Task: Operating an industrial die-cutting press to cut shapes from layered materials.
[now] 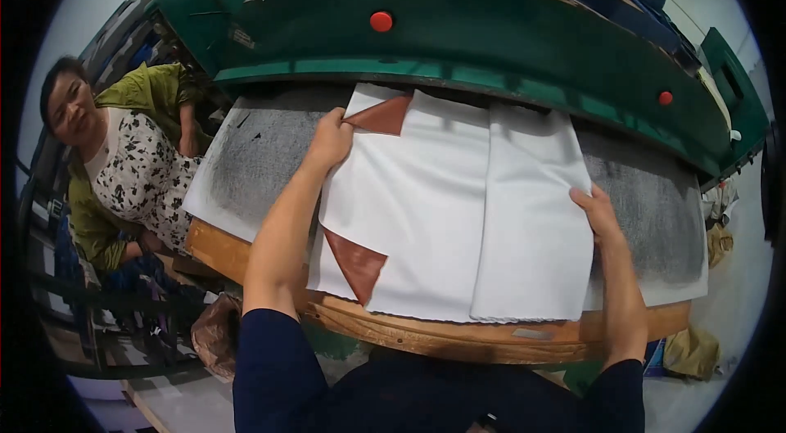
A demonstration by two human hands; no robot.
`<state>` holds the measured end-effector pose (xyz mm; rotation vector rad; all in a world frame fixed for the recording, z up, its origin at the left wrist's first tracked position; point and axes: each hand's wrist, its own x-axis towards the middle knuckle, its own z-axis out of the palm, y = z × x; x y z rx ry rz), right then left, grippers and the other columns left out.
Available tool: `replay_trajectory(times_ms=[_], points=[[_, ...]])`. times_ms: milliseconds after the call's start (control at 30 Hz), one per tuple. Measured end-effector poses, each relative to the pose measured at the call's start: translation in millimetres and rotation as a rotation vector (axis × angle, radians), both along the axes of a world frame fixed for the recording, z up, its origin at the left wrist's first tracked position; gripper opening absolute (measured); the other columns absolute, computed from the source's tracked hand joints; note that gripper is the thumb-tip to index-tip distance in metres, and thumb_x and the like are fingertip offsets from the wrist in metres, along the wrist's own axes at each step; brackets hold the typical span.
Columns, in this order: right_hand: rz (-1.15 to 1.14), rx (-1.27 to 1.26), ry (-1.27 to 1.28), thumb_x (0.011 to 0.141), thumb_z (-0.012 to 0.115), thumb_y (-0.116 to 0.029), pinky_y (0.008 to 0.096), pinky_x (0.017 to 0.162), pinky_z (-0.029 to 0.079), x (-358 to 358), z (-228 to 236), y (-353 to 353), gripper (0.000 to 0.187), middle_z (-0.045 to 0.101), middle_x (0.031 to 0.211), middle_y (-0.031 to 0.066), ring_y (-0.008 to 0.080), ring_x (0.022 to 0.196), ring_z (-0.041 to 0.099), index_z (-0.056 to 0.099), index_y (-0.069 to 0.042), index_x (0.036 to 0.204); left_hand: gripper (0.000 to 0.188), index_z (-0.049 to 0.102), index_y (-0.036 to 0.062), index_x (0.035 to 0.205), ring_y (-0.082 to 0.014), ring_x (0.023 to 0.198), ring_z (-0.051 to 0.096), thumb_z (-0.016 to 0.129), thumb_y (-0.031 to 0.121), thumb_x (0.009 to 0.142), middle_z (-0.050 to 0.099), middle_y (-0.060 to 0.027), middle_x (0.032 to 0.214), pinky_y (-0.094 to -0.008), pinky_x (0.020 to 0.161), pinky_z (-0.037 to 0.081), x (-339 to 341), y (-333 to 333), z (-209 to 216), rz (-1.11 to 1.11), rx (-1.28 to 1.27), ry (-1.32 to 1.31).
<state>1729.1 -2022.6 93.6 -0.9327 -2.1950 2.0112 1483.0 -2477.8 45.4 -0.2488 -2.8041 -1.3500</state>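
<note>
A white sheet of material, its turned-over corners showing a brown leather-like face, lies in layers on a dark grey board. At its far left edge my left hand is closed on the sheet beside a brown corner flap. A second brown flap lies folded over near the front left. My right hand pinches the right edge of the sheet, thumb on top. An overlapping white layer runs front to back on the right side. The fingers beneath the material are hidden at both hands.
A green machine beam with a red button and another red knob spans the back. The grey board rests above a wooden front edge. To the left sits a person; a brown bag is nearby.
</note>
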Motion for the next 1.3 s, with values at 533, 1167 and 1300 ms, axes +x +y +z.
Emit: replay_trajectory(times_ms=[533,1167,1300], points=[[-0.025,0.071,-0.178,0.083,0.07,-0.033,0.0363,0.075,0.055,-47.3,1.4,-7.8,0.058,0.062,0.112,0.0182,0.0255,0.09,0.065,0.052,0.003,0.125,0.034,0.064,-0.0038,0.104,-0.019,0.084,0.061,0.055,0.023,0.085,0.066,-0.0122,0.088,-0.033,0.075,0.048,-0.2,-18.9,-19.7,0.05,0.123,-0.145],[-0.013,0.01,0.088,0.084,0.07,-0.013,0.0329,0.068,0.054,-90.7,-32.5,25.3,0.031,0.069,0.094,0.0081,0.0163,0.079,0.065,0.064,-0.003,0.113,0.025,0.061,0.0011,0.109,-0.0166,0.086,0.06,0.062,0.015,0.089,0.067,-0.009,0.094,-0.0297,0.078,0.048,-41.5,8.3,-29.9,0.039,0.298,0.086],[-0.021,0.09,0.151,0.086,0.069,-0.012,0.0298,0.072,0.052,-89.3,-44.8,34.5,0.029,0.069,0.097,0.005,0.0134,0.081,0.064,0.065,-0.005,0.114,0.028,0.059,-0.0015,0.113,-0.0177,0.097,0.061,0.062,0.014,0.09,0.067,-0.0109,0.102,-0.0301,0.086,0.047,-35.4,14.6,-15.0,0.007,0.196,0.255]])
